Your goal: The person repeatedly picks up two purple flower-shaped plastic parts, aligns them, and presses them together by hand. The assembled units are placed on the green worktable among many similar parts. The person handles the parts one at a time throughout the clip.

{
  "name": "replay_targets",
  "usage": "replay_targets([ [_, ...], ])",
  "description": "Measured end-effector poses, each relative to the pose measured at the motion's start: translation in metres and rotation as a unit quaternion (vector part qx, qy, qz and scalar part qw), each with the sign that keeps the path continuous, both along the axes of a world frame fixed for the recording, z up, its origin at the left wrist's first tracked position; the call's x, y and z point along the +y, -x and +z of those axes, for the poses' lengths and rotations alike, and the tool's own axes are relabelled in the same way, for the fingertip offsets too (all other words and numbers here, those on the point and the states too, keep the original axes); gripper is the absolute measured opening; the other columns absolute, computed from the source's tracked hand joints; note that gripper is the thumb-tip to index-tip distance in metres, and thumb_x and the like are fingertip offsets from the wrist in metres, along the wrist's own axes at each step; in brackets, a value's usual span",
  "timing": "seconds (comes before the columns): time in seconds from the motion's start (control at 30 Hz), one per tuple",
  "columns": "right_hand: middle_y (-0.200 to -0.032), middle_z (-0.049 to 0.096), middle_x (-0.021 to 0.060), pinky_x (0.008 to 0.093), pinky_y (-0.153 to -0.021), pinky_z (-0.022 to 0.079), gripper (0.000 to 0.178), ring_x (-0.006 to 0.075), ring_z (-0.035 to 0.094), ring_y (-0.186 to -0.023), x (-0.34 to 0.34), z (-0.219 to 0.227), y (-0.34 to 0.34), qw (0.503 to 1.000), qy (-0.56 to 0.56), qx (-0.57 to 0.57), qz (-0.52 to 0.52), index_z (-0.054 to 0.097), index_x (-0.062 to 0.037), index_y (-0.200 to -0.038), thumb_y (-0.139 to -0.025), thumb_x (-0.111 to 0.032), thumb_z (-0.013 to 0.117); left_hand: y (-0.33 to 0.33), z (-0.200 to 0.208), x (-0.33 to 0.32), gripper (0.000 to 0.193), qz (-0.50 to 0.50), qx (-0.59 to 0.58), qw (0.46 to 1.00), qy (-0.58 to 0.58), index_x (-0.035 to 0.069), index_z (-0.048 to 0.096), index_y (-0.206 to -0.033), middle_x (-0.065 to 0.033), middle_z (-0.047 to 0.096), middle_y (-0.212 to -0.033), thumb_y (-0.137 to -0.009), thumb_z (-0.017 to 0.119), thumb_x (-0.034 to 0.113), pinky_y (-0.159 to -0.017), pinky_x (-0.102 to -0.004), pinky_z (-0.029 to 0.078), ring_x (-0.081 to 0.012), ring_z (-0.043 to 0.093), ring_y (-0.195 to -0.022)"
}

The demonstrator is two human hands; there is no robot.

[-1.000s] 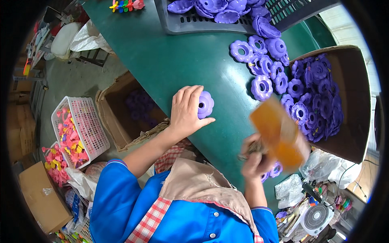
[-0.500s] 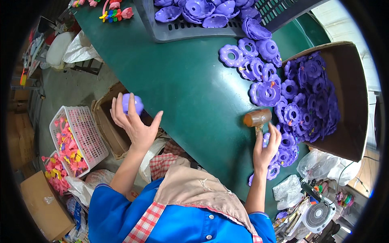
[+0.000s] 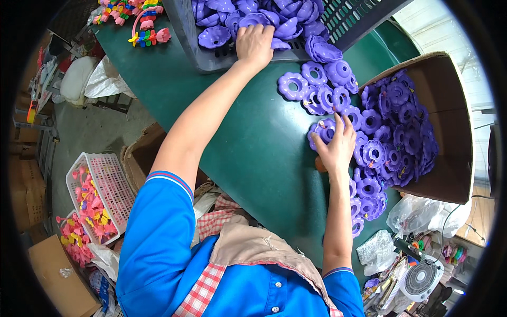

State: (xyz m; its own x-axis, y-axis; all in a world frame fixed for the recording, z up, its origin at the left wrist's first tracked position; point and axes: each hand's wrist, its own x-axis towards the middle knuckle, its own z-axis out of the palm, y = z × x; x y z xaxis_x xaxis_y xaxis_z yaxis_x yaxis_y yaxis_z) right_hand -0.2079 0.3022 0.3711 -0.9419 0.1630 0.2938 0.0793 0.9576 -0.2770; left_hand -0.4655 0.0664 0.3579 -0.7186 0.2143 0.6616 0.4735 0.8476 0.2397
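Note:
My left hand (image 3: 255,46) reaches over the near rim of a dark grey plastic crate (image 3: 185,45), its fingers curled onto a purple flower-shaped bowl (image 3: 253,19). Several similar bowls (image 3: 214,37) lie heaped there. On the right, my right hand (image 3: 338,148) has thumb and fingers around the edge of a purple flower-shaped ring (image 3: 323,128) at the border of a pile. Beneath that hand, only a brown piece of the mallet head (image 3: 320,164) shows; its handle is hidden. More purple rings (image 3: 293,86) lie beyond the hand.
A tipped cardboard box (image 3: 455,127) on the right spills purple rings onto the green table (image 3: 248,153). Pink and coloured plastic pieces (image 3: 150,37) lie at the far left corner. An open carton (image 3: 142,156) and a white basket (image 3: 108,185) stand left, below the table edge.
My left hand has gone from above the left carton, where it was by a purple piece, up into the crate. My right hand has moved from beside the mallet to a ring farther away.

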Motion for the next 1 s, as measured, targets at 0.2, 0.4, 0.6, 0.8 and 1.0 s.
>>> replay_targets([
  [0.2, -0.145, 0.061, 0.0217, 0.0503, -0.112, 0.047, 0.064, 0.0432, 0.059, -0.130, -0.010, 0.012, -0.006, 0.997, 0.035, 0.035, 0.053, 0.061, -0.0040, -0.144, -0.086, -0.024, 0.078, -0.046, -0.012, -0.025, 0.055, -0.062, 0.122, 0.990, 0.020, 0.020, 0.072, -0.133, -0.0086, 0.063, -0.129, -0.081, 0.075, 0.005, -0.119, -0.0540, 0.038, -0.0327, 0.054, -0.135],
  [0.4, -0.102, 0.076, 0.0257, 0.0465, -0.082, 0.060, 0.044, 0.0418, 0.076, -0.088, -0.069, 0.027, -0.042, 0.942, 0.318, -0.049, 0.094, 0.060, -0.0036, -0.142, -0.099, -0.012, 0.063, -0.151, -0.029, -0.056, 0.056, -0.240, -0.058, 0.965, 0.090, 0.019, 0.071, -0.137, -0.0119, 0.054, -0.154, -0.082, 0.077, 0.013, -0.129, -0.0633, 0.024, -0.0333, 0.038, -0.156],
  [0.6, -0.061, 0.065, 0.0149, 0.0413, -0.057, 0.052, 0.024, 0.0322, 0.068, -0.053, -0.080, 0.013, -0.057, 0.958, 0.282, -0.054, 0.028, 0.074, -0.0066, -0.122, -0.101, -0.019, 0.069, -0.191, -0.025, -0.068, 0.067, -0.284, -0.153, 0.944, 0.066, 0.009, 0.065, -0.138, -0.0138, 0.058, -0.147, -0.082, 0.088, 0.036, -0.127, -0.0672, 0.024, -0.0363, 0.042, -0.153],
  [0.8, -0.151, 0.056, 0.0228, 0.0512, -0.110, 0.051, 0.056, 0.0430, 0.056, -0.136, -0.074, 0.027, -0.094, 0.976, 0.070, -0.102, 0.180, 0.073, -0.0103, -0.126, -0.074, -0.018, 0.091, -0.217, -0.028, -0.071, 0.056, -0.304, -0.150, 0.941, 0.011, 0.009, 0.067, -0.136, -0.0157, 0.059, -0.144, -0.085, 0.085, 0.024, -0.123, -0.0639, 0.035, -0.0402, 0.048, -0.145],
  [1.0, -0.149, 0.058, 0.0266, 0.0504, -0.108, 0.052, 0.037, 0.0453, 0.060, -0.129, -0.074, 0.004, -0.085, 0.985, 0.104, -0.062, 0.124, 0.075, -0.0046, -0.109, -0.074, -0.009, 0.087, -0.192, -0.036, -0.063, 0.053, -0.250, -0.138, 0.956, -0.069, 0.007, 0.066, -0.137, -0.0164, 0.062, -0.139, -0.086, 0.080, 0.015, -0.115, -0.0507, 0.046, -0.0420, 0.055, -0.136],
])
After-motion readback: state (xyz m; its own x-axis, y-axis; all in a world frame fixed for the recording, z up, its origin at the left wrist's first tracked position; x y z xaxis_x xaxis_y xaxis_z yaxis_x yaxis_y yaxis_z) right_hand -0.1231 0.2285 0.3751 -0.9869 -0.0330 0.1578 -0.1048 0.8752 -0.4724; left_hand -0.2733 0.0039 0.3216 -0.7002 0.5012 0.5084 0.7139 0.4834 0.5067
